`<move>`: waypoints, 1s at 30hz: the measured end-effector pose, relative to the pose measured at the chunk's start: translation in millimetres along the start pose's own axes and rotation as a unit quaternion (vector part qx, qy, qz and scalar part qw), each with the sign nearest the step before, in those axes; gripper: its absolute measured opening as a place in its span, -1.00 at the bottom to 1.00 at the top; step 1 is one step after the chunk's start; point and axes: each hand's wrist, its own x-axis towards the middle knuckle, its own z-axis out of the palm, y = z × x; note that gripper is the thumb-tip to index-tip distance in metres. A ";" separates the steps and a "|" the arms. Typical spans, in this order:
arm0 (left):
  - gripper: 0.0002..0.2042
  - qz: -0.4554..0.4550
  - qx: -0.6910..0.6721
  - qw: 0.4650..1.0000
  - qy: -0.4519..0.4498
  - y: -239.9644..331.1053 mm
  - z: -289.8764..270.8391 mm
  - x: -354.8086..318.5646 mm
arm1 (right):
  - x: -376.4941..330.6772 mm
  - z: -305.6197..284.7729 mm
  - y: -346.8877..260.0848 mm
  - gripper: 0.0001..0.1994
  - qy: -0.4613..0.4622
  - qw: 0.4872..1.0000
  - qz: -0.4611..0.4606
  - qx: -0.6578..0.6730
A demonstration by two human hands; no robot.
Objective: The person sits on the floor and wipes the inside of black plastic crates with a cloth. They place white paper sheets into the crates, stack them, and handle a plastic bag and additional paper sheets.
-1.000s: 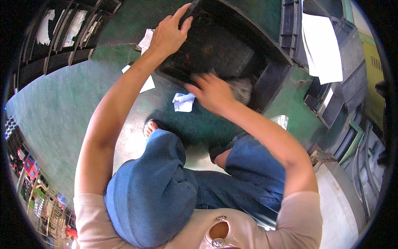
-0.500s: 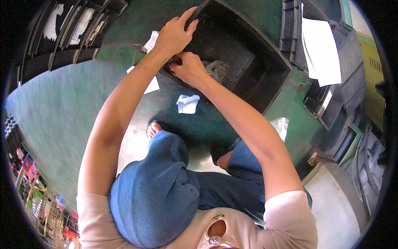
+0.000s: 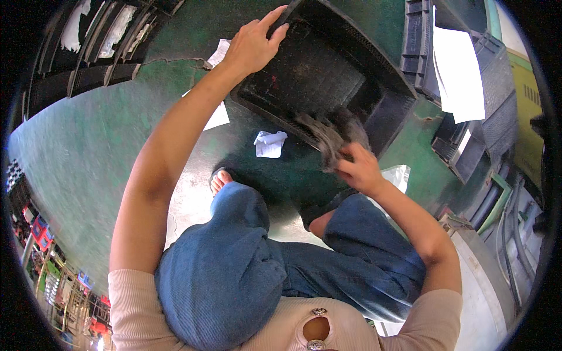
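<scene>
While the black crate (image 3: 316,76) stands tilted on the green floor (image 3: 88,146), the left hand (image 3: 252,44) grips its upper rim and the right hand (image 3: 357,169) clutches a grey rag (image 3: 331,131) against its lower edge; a crumpled white paper (image 3: 269,143) lies just beside the crate
</scene>
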 end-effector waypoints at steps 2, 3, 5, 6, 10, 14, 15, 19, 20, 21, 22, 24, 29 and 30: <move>-0.59 -0.005 0.004 1.000 0.002 4.1 -0.4 -0.5 | -7.3 -1.1 2.3 -0.76 0.001 1.000 -0.002 -0.001; -0.59 -0.011 0.007 1.000 0.003 5.7 -0.4 -2.1 | 1.0 3.1 -0.2 -0.76 0.035 0.999 -0.011 0.008; -0.60 -0.006 0.001 1.000 0.020 7.3 1.0 -2.7 | 40.2 19.5 -10.0 -0.75 0.146 0.988 -0.042 0.038; -0.61 0.003 -0.001 0.999 0.034 6.8 1.2 -2.4 | 68.1 30.2 -16.6 -0.80 0.122 0.991 -0.044 0.035; -0.55 -0.039 -0.019 0.999 -0.004 -1.0 1.1 -0.3 | 166.8 59.8 -37.6 -0.84 0.143 0.987 -0.036 0.065; -0.56 -0.097 -0.065 0.993 -0.032 -19.2 4.0 3.5 | 185.6 57.1 -40.0 -0.87 0.284 0.933 0.049 0.217; -0.56 -0.127 -0.097 0.986 -0.054 -24.5 6.3 4.0 | 183.4 55.6 -40.8 -0.88 0.352 0.886 0.108 0.282; -0.62 -0.168 -0.394 0.895 -0.127 -43.5 9.3 10.2 | 178.1 54.5 -52.8 -0.90 0.333 0.931 0.052 0.142; -0.64 -0.202 -0.450 0.853 -0.167 -47.4 6.2 11.3 | 182.7 53.8 -54.1 -0.92 0.291 0.954 -0.009 0.067; -0.63 -0.205 -0.467 0.840 -0.188 -49.4 4.1 13.4 | 190.4 51.2 -52.6 -0.92 0.323 0.944 0.051 0.036; -0.63 -0.209 -0.486 0.823 -0.206 -51.2 -1.3 14.2 | 200.8 46.0 -47.1 -0.92 0.335 0.939 0.079 0.005; -0.58 -0.227 -0.395 0.850 -0.264 -51.2 -11.5 14.5 | 226.9 25.7 -22.9 -0.91 0.369 0.916 0.146 -0.062; -0.49 -0.216 -0.374 0.853 -0.294 -45.5 -19.0 14.7 | 266.9 -15.2 33.6 -0.88 0.429 0.862 0.197 -0.182; -0.48 -0.191 -0.388 0.853 -0.291 -45.5 -17.4 14.1 | 265.5 -10.9 31.2 -0.89 0.470 0.834 0.198 -0.212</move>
